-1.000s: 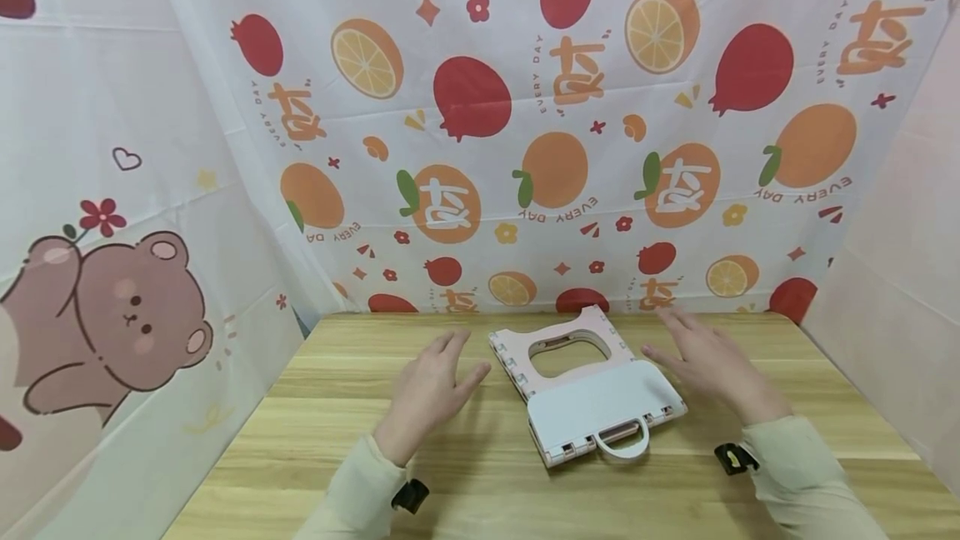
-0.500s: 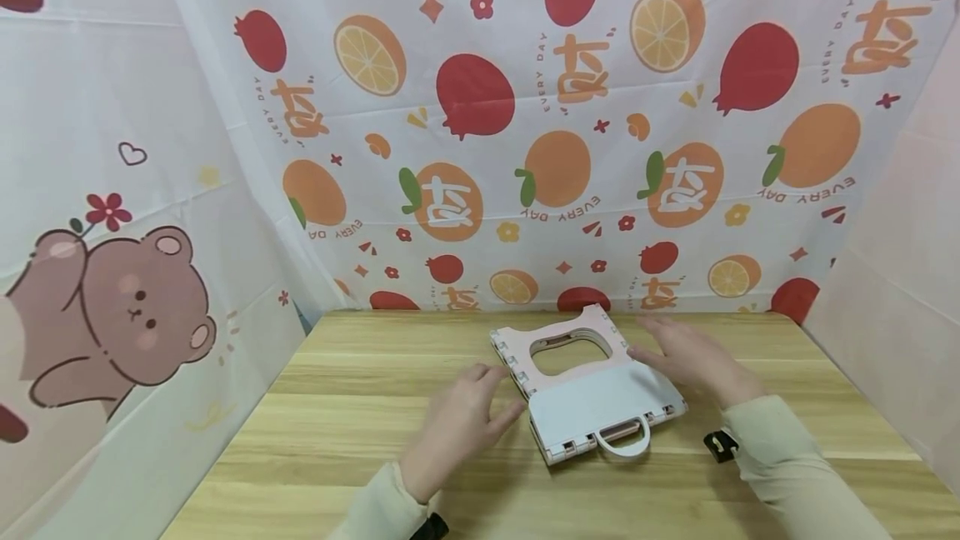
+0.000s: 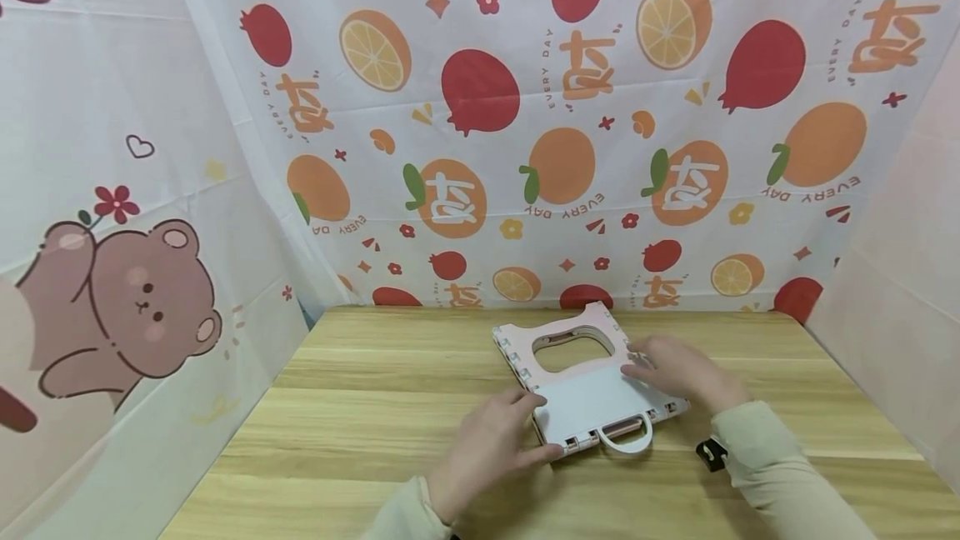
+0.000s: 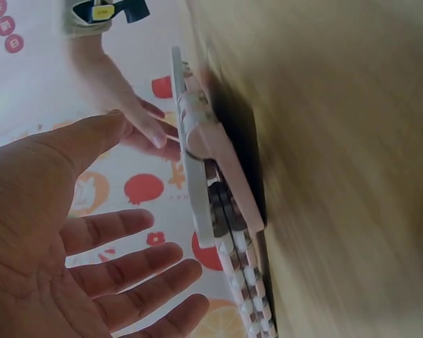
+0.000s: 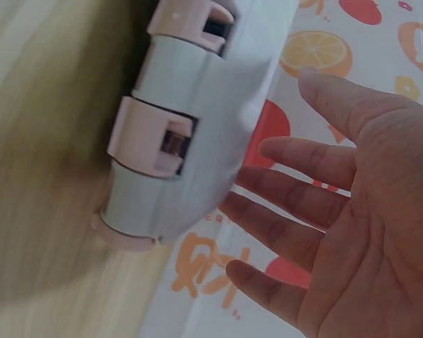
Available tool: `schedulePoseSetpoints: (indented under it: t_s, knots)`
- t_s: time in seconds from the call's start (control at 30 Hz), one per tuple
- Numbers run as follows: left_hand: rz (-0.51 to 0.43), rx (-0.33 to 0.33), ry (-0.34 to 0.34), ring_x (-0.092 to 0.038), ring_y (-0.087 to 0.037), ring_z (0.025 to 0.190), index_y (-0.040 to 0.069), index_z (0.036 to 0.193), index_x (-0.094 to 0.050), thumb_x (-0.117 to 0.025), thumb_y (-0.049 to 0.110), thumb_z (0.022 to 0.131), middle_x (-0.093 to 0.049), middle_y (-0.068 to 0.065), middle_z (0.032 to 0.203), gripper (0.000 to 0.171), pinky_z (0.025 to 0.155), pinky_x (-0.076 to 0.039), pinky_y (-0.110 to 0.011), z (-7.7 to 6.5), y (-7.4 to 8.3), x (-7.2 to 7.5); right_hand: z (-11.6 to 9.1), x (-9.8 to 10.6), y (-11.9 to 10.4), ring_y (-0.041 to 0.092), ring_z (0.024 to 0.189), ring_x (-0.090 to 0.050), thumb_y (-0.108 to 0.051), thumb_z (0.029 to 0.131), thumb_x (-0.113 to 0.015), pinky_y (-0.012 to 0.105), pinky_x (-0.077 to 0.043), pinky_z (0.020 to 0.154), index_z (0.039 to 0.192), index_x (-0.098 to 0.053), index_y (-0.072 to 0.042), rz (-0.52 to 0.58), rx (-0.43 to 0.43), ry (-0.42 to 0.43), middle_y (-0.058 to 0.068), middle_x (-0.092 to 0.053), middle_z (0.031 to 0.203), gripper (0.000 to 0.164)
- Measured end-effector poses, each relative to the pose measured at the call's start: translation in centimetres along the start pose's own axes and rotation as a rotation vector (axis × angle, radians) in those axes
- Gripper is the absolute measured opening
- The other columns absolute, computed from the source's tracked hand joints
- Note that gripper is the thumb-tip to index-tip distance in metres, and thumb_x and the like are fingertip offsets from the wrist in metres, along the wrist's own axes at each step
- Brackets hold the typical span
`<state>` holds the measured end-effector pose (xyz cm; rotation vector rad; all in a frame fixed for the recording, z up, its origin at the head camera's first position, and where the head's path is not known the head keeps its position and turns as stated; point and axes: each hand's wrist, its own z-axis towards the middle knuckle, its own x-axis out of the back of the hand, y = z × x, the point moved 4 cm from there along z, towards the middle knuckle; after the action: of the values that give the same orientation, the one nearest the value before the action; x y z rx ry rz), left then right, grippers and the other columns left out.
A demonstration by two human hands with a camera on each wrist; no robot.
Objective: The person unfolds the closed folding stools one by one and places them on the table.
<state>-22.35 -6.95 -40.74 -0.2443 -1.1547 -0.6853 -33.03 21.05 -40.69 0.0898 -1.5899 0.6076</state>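
A folded pink-and-white folding stool (image 3: 592,402) lies flat and slightly turned on the wooden table. It has a white panel, a pink part with an oval opening, and a small white carry handle (image 3: 633,440) at its near edge. My left hand (image 3: 495,448) is at the near left corner of the stool, thumb and fingers spread. On the other side, my right hand (image 3: 678,369) reaches over the right edge with its fingers extended. The right wrist view shows pink-and-white hinge knuckles (image 5: 148,137) beside that hand's spread fingers. The stool's layered side (image 4: 229,169) appears in the left wrist view.
The wooden table (image 3: 360,440) runs back to a white curtain (image 3: 510,190) printed with fruit. Another curtain with a bear print (image 3: 150,307) hangs along the left. A black wrist strap (image 3: 711,455) sits by the right sleeve.
My left hand has moved right and nearer to the stool's near left corner. My right hand has come leftward over its right edge. The stool stays in place on the table.
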Motion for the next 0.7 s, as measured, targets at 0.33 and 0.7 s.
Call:
schedulePoseSetpoints:
  t_s: [0.33, 0.7]
  knots:
    - [-0.013, -0.017, -0.022, -0.072, -0.016, 0.102, 0.015, 0.119, -0.075, -0.089, 0.052, 0.084, -0.074, -0.001, 0.115, 0.053, 0.083, -0.061, -0.03, -0.2, 0.6, -1.1, 0.0, -0.5, -0.2, 0.04, 0.119, -0.071, -0.029, 0.1, -0.076, 0.059, -0.056, 0.105, 0.126, -0.073, 0.007, -0.015, -0.003, 0.002, 0.023, -0.076, 0.124, 0.045]
    - [0.003, -0.031, -0.033, -0.069, -0.012, 0.096, 0.016, 0.108, -0.075, -0.094, 0.048, 0.079, -0.07, 0.001, 0.112, 0.048, 0.076, -0.058, -0.025, -0.2, 0.7, -1.6, 0.0, -0.8, 0.0, 0.038, 0.117, -0.072, -0.027, 0.098, -0.079, 0.058, -0.058, 0.103, 0.124, -0.074, 0.008, -0.014, 0.0, 0.007, 0.023, -0.077, 0.122, 0.044]
